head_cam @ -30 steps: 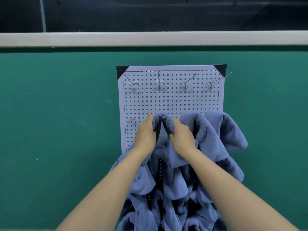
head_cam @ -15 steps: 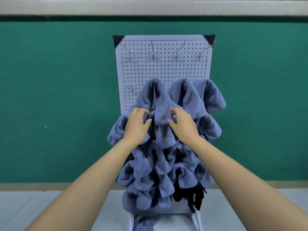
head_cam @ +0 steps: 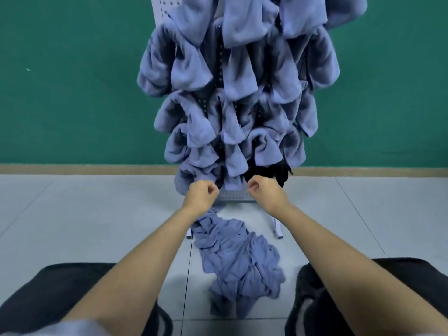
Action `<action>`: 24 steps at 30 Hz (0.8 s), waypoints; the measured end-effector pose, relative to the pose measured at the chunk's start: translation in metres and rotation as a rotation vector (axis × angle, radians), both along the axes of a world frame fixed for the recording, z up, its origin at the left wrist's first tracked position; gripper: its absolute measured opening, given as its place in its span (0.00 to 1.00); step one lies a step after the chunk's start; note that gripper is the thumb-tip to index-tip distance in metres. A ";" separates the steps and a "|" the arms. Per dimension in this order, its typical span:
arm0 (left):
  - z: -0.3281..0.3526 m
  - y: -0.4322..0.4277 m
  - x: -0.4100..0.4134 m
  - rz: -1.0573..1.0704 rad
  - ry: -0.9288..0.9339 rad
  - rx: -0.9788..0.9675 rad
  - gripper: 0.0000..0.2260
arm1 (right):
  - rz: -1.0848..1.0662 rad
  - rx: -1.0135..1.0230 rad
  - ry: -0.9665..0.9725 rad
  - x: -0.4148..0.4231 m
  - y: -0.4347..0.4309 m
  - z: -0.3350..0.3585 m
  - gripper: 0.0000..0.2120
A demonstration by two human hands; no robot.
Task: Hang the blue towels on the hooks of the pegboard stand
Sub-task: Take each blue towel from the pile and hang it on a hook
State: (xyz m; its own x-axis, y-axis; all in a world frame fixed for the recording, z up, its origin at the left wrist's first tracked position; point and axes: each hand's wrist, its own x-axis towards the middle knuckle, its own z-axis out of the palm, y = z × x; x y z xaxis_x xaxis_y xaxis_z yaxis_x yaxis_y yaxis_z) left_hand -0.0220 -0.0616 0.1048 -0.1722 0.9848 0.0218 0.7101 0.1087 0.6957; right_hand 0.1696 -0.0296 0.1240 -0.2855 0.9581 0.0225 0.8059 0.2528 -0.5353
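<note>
Several blue towels (head_cam: 232,88) hang in bunched rows on the white pegboard stand (head_cam: 236,195), covering nearly all of it. A heap of loose blue towels (head_cam: 240,258) lies on the floor at the stand's foot. My left hand (head_cam: 200,196) and my right hand (head_cam: 265,190) hover side by side in front of the stand's bottom edge, above the heap, each with fingers curled and nothing in them. The hooks are hidden by the hanging towels.
A green wall (head_cam: 72,93) rises behind the stand, with a tan skirting strip. The floor (head_cam: 84,214) is pale grey tile. My knees in black trousers (head_cam: 48,294) flank the heap. Some black cloth (head_cam: 271,172) hangs at the stand's lower right.
My view has tilted down from the upper pegboard to the floor. Both hands have let go of the hung towel and dropped to the bottom of the stand, curled and holding nothing.
</note>
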 end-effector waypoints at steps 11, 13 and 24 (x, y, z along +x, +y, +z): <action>-0.176 -0.026 0.026 -0.071 -0.067 -0.474 0.04 | -0.069 -0.427 -0.097 0.018 -0.003 -0.166 0.07; -0.198 -0.032 0.031 -0.103 -0.067 -0.547 0.06 | 0.004 -0.493 -0.160 0.018 -0.007 -0.188 0.09; -0.263 -0.047 0.049 -0.108 0.048 -0.716 0.05 | 0.181 -0.668 -0.207 0.014 -0.021 -0.247 0.12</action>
State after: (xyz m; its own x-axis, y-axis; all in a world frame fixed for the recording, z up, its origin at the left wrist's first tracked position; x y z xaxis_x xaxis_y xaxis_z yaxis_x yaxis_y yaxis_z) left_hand 0.0265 -0.1087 -0.1583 -0.0880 0.7720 -0.6295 0.7703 0.4534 0.4484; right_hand 0.1839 -0.0507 -0.1233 -0.3759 0.6860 -0.6230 0.8840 0.0637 -0.4632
